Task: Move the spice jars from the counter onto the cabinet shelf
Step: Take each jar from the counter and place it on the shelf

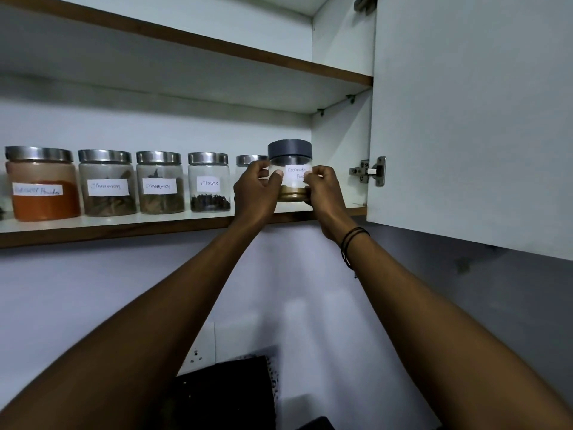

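Coriander jar (pixel 290 173), grey-lidded, held upright at the right end of the lower shelf (pixel 102 226); whether its base rests on the board cannot be told. Its white label reads "Coriander Pow…", partly covered by fingers, above a low layer of tan powder. The left hand (pixel 255 189) curls round the jar's left side with the thumb on the front; the right hand (pixel 322 189) grips the right side, fingertips on the label. A black cord band (pixel 352 240) circles the right wrist.

To the left, a row of steel-lidded jars stands on the shelf: one mostly hidden behind the left hand, then "Cloves" (pixel 209 182), two marked "Cinnamon" (pixel 160 183) (pixel 107 184), and an orange powder jar (pixel 42 184) whose label ends in "Powder".

White cabinet with wood-edged boards; an upper shelf (pixel 217 46) above. The open door (pixel 471 119) hangs at right on a metal hinge (pixel 369 171). Below, a pale wall carries a socket (pixel 197 355) above a dark object (pixel 226 395).
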Demonstrator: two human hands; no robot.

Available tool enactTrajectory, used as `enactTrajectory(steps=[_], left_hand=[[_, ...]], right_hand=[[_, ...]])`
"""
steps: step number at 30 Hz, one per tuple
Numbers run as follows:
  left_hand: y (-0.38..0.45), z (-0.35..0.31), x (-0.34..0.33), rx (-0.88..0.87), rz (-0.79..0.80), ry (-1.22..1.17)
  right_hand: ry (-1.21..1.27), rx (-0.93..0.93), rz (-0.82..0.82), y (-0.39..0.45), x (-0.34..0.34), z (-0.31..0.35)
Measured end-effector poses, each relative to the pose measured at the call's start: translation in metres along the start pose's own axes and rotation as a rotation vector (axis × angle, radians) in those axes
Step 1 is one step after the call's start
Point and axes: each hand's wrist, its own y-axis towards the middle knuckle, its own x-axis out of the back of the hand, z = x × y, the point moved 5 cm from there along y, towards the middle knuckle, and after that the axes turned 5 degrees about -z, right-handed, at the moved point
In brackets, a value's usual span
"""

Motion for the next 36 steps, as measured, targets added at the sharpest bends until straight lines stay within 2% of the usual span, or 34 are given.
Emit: enactTrajectory(steps=[4,11,15,20,24,27,31,36], left_hand=[[0.012,0.008,0.001,-0.049,0.001,0.076],[0.024,0.011,-0.014,-0.107,0.115,0.229],[0.027,0.016,-0.026,-0.068,0.210,0.262],[0.028,0.026,-0.043,-0.056,0.417,0.414],[0.031,0.029,-0.050,0.006,0.502,0.455],[0.030,0.028,-0.049,-0.038,0.483,0.514],[0.022,0.021,-0.041,-0.119,0.336,0.513],[-0.022,0.011,-0.030,-0.300,0.233,0.280]], right_hand=[[-0.017,-0.021,0.033,0.009,-0.014,-0.004],[-0.077,-0.026,0.028,0.028,-0.021,-0.014],[-0.206,0.021,0.022,0.036,-0.015,-0.018],[-0.432,0.046,0.067,0.045,-0.016,-0.025],[-0.592,0.080,0.140,0.047,-0.022,-0.025],[-0.684,0.113,0.183,0.044,-0.022,-0.025],[-0.640,0.193,0.147,0.025,-0.006,-0.016],[-0.490,0.275,0.047,-0.024,0.028,-0.014]])
